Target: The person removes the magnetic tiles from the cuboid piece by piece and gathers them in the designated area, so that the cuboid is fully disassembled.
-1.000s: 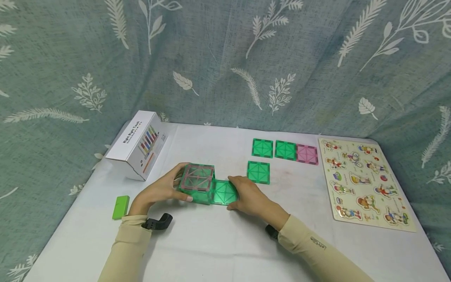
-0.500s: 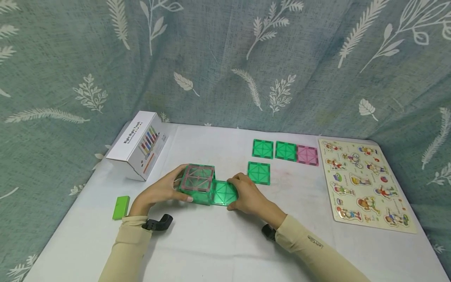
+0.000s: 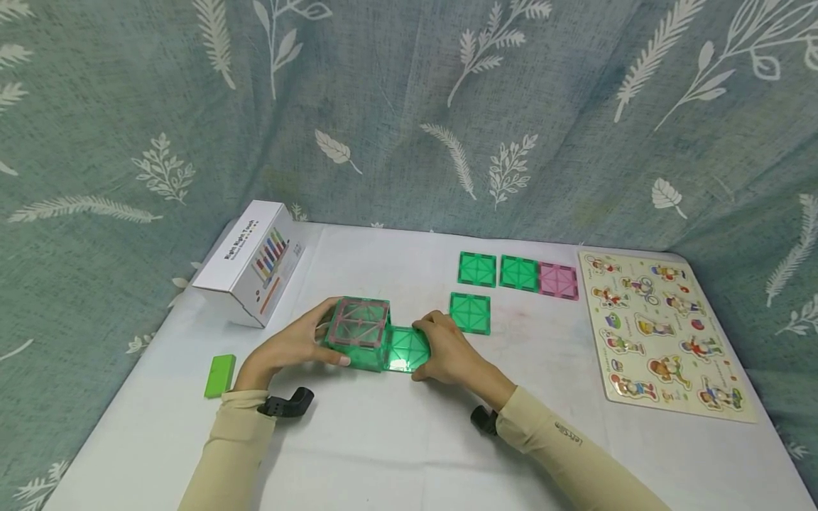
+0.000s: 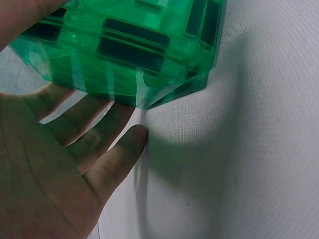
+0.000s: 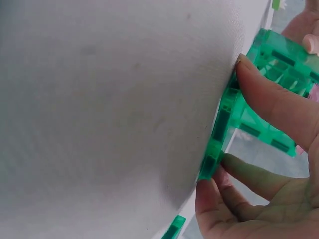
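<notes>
A box of clear magnetic tiles [image 3: 359,323], green at the sides with pink showing at the top, stands left of the table's middle. My left hand [image 3: 295,349] grips it, thumb along the front and the other fingers round the far left side; the left wrist view shows fingers against its green wall [image 4: 132,50]. Flat against the box's right side lies a green square magnetic tile [image 3: 405,349]. My right hand [image 3: 452,353] pinches that tile's right end between thumb and fingers. From the right wrist, the thumb [image 5: 276,102] lies along one edge and fingertips at the opposite corner.
Loose green tiles [image 3: 469,313] and a pink tile [image 3: 558,281] lie behind the right hand. A picture puzzle board [image 3: 658,355] lies at the right. A white carton [image 3: 249,259] stands back left, and a green block [image 3: 220,376] sits by the left wrist.
My right wrist has shifted slightly left and its knuckles have risen a little, while thumb and fingers stay on the tile. The left hand and the box look unchanged.
</notes>
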`<state>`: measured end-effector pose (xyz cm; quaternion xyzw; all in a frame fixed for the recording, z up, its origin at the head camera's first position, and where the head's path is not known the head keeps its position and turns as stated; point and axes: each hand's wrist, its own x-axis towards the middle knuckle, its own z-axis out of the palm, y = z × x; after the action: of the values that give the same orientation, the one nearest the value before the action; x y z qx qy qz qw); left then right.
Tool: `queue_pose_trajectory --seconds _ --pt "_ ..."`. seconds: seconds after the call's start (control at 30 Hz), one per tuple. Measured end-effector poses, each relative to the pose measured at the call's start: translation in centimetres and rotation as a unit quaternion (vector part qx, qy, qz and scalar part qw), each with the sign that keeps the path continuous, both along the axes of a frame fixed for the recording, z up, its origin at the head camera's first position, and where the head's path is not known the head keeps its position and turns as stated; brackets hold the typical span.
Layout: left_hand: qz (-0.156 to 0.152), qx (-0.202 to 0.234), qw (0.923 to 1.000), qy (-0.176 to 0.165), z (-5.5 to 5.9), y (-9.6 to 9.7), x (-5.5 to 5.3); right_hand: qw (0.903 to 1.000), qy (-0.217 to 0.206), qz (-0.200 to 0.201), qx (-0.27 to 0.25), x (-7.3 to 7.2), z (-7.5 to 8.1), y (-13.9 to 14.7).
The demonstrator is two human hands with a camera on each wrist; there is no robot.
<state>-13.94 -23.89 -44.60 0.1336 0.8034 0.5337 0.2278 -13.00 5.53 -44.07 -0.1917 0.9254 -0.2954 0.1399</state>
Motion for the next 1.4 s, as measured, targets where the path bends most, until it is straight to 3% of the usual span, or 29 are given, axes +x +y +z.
queue_pose_trajectory --seconds 0.8,1.13,1.4 --pt "0.003 -0.016 0.9999 0.004 0.46 -0.09 -0.12 0.9998 0.000 0.008 -0.016 -0.43 0.11 0.01" --pt "0.000 -0.030 0.9995 0.006 0.16 0.14 -0.14 0.9995 -0.006 0.001 -0.032 -0.30 -0.22 0.57" --pt "0.007 -0.033 0.9994 0.003 0.20 0.17 -0.09 0.9959 -0.040 -0.021 -0.079 -0.40 -0.04 0.75"
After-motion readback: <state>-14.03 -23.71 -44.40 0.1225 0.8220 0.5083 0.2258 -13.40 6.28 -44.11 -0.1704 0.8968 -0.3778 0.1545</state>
